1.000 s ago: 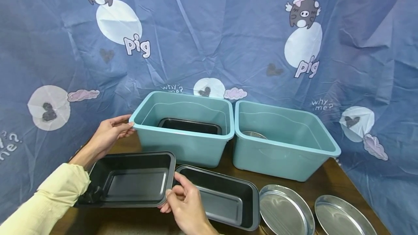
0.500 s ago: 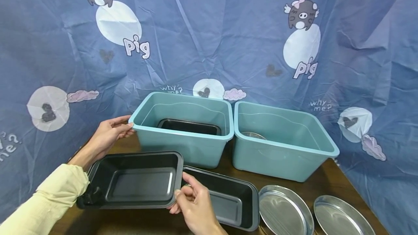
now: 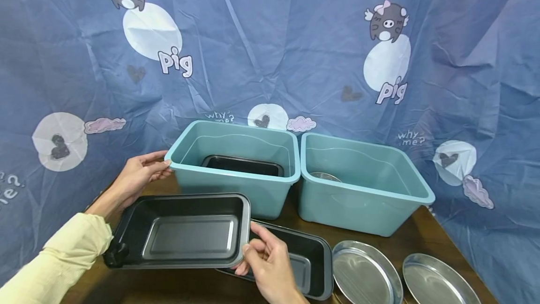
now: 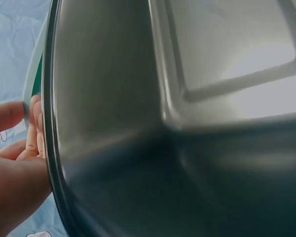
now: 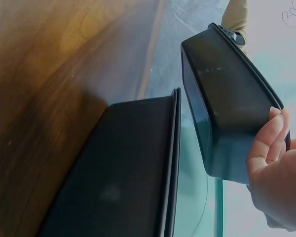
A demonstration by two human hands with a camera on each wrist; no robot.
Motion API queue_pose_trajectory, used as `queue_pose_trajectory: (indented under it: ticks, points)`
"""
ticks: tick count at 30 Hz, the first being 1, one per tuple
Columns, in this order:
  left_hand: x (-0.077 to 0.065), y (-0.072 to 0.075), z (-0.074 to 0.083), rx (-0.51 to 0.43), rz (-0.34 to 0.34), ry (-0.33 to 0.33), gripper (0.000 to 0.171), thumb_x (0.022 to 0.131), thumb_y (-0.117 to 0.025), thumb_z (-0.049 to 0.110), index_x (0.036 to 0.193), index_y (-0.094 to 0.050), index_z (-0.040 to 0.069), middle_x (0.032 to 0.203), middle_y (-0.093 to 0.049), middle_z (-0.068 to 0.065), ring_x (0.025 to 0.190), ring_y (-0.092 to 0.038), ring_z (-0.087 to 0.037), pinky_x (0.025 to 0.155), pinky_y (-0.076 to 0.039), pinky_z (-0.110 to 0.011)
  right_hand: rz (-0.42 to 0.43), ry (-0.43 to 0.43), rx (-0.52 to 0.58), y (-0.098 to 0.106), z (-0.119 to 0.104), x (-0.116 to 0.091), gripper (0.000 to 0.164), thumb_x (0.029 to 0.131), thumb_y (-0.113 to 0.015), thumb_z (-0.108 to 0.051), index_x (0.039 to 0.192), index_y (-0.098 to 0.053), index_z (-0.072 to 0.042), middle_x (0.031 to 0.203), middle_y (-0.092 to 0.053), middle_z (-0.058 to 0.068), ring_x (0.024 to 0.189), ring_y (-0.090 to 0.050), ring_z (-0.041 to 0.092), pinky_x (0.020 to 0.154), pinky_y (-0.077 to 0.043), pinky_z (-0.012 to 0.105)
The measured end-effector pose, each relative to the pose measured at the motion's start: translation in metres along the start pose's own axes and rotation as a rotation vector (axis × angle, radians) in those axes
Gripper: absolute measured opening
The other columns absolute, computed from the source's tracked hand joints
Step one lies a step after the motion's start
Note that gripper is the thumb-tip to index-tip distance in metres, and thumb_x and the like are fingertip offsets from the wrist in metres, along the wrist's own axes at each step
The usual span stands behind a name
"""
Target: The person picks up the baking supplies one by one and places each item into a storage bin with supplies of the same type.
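Observation:
My right hand [image 3: 272,262] pinches the right-hand rim of a black loaf pan [image 3: 190,236], thumb inside and fingers underneath. The right wrist view shows this held loaf pan [image 5: 232,94] lifted off the table, tilted with its opening toward me. My left hand [image 3: 137,175] holds the left front corner of the left teal bin [image 3: 236,184] by its rim, thumb on the near side. In the left wrist view the held pan hides part of that hand [image 4: 19,163]. A second black loaf pan [image 3: 310,262] sits on the table, partly behind the held one.
Another black loaf pan [image 3: 244,165] lies inside the left bin. Beside it stands the right teal bin [image 3: 363,201], with a round metal pan [image 3: 325,176] partly visible inside. Two round silver pans [image 3: 367,273] lie at the table's right. A blue patterned cloth [image 3: 270,50] hangs behind.
The right hand has carried the loaf pan rightward and slightly up, covering more of the pan on the table. My left hand has stayed at the bin's corner.

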State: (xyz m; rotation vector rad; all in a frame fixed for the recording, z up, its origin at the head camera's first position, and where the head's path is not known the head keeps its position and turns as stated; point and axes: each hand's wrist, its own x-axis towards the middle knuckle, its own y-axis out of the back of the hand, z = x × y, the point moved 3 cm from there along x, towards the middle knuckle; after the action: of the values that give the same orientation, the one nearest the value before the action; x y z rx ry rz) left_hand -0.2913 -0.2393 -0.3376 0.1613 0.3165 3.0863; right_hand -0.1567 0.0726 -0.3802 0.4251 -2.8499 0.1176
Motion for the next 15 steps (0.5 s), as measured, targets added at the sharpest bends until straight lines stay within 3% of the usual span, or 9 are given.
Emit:
queue_pose_trajectory:
  ticks: [15]
  points:
    - [0.000, 0.001, -0.001, -0.042, -0.028, -0.016, 0.065, 0.107, -0.057, 0.012, 0.155, -0.024, -0.017, 0.092, -0.069, 0.009, 0.083, -0.066, 0.000, 0.076, -0.055, -0.018, 0.054, -0.023, -0.029, 0.034, -0.006, -0.011, 0.051, 0.097, -0.057, 0.006, 0.144, -0.045, 0.018, 0.090, -0.071, 0.031, 0.060, -0.066, 0.013, 0.062, -0.058, 0.024]
